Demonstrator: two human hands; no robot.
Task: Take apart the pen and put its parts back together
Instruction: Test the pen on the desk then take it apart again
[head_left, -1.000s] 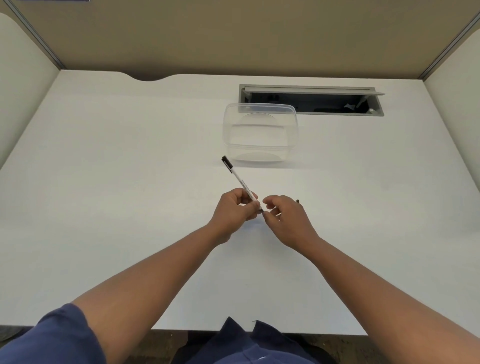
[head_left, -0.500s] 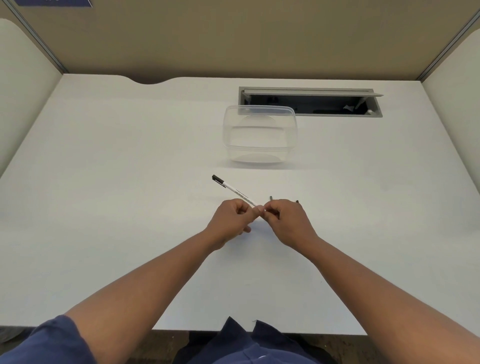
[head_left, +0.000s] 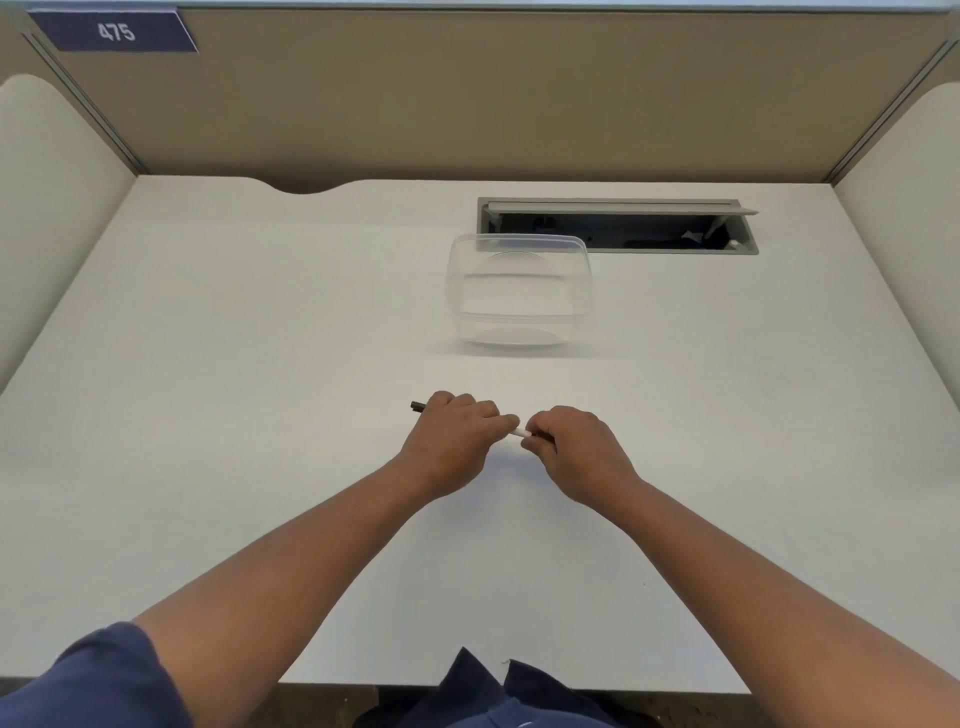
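A slim white pen with a black end lies nearly level between both hands, just above the white desk. My left hand wraps round its barrel, and the black end pokes out past the knuckles on the left. My right hand pinches the pen's other end with fingers curled. Only a short white stretch shows between the two hands. What the right fingers hold beyond that end is hidden.
A clear plastic container stands on the desk behind the hands. Further back right is an open grey cable hatch. Beige partition walls close the desk on three sides, with a blue sign reading 475.
The pen has swung down from pointing up and left to nearly level. My left hand slid along the barrel and covers most of it; the hands stay close together.
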